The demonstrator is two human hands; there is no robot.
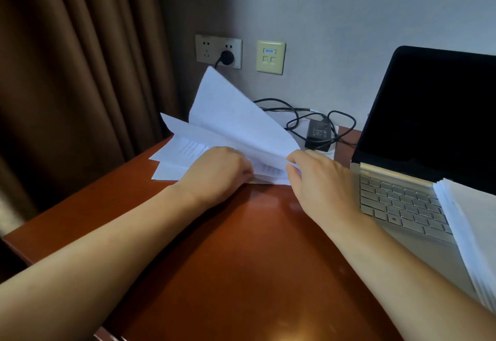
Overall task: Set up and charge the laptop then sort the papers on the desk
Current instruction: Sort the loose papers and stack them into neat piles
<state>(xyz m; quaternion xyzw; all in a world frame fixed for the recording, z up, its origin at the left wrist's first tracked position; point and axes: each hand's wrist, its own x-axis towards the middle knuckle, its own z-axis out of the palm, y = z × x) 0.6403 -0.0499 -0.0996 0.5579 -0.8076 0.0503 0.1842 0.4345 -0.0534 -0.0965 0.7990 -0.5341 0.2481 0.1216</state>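
On your left you have a dark brown curtain hanging in deep vertical folds, filling that side of the view from top to bottom. Ahead of you is a plain pale grey wall, and low on it sits a cream square plate with two small ports under a blue label.

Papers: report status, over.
Right hand pinching raised sheets. Left hand on lower sheets, grip unclear. Second stack sits on laptop keyboard.
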